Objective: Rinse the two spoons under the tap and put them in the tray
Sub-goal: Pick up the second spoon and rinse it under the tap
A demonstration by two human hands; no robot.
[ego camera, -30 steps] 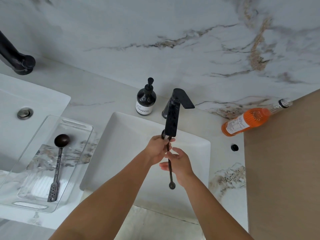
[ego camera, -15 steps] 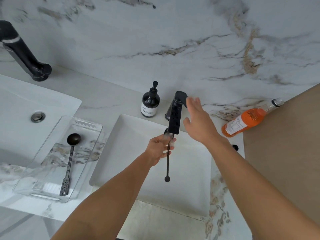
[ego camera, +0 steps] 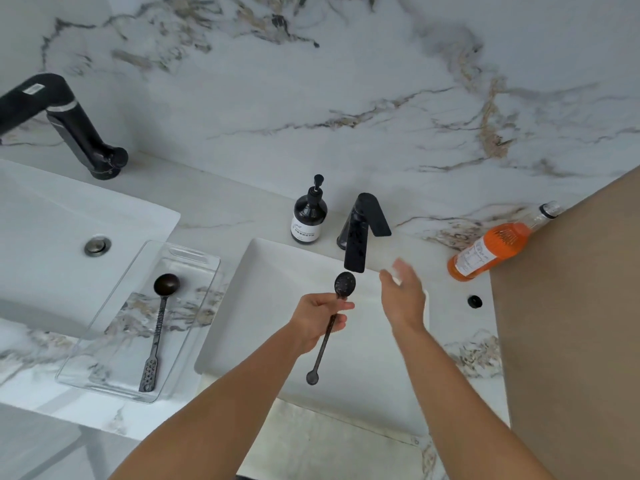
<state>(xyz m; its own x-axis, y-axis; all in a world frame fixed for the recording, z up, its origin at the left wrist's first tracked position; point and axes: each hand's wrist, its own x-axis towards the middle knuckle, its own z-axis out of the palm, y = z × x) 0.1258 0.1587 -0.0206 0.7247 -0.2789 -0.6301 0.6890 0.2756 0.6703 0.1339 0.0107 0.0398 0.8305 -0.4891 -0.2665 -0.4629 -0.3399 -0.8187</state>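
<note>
My left hand (ego camera: 320, 317) grips a thin dark spoon (ego camera: 345, 284) near its bowl, over the white sink (ego camera: 277, 271). The spoon's bowl sits just below the spout of the black tap (ego camera: 360, 233), and its long handle hangs down toward me. My right hand (ego camera: 403, 296) hovers to the right of the spout with fingers apart, holding nothing, slightly blurred. A second dark spoon (ego camera: 159, 323) lies lengthwise in the clear plastic tray (ego camera: 194, 258) on the counter to the left of the sink. I cannot tell whether water is running.
A dark soap pump bottle (ego camera: 308, 216) stands behind the sink, left of the tap. An orange bottle (ego camera: 491, 249) lies at the right, against a tan panel (ego camera: 571, 323). A second sink (ego camera: 52, 220) with its black tap (ego camera: 69, 123) is at the far left.
My right hand left the spoon, reached up to the tap's lever, then drew back down to the right of the spout. The spoon's bowl has come out below the spout.
</note>
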